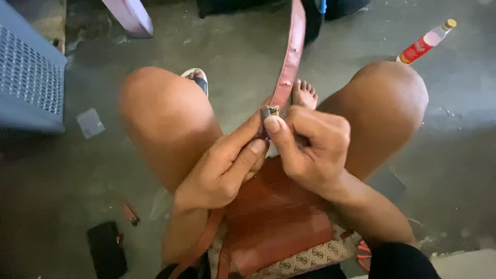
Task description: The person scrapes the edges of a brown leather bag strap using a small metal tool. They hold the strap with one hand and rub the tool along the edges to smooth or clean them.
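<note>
Both hands meet between the person's bare knees, over a reddish-brown leather bag (274,217) that lies in the lap. The left hand (222,170) and the right hand (310,147) each pinch a small metal clasp (269,111) at the lower end of a reddish strap (290,57); each grip is closed on that clasp, thumbs pressed to it from either side. The strap runs up and away from the hands, toward the top edge of the view, where it is cut off.

Around them, on the grey concrete floor (243,46): a plastic bottle (427,42) with a red label and yellow cap lies beyond the right knee, a grey plastic crate (28,77) stands at the far left, a flat black object (107,249) and a small red item (130,214) lie at the lower left, and a pale scrap (90,122) sits near the crate. A sandalled foot (197,78) and a bare foot (304,93) show between the knees.

The fingers cover most of the clasp, so its shape is hard to make out. The bag's patterned lower panel (305,258) is partly hidden by the forearms and cut by the bottom edge
</note>
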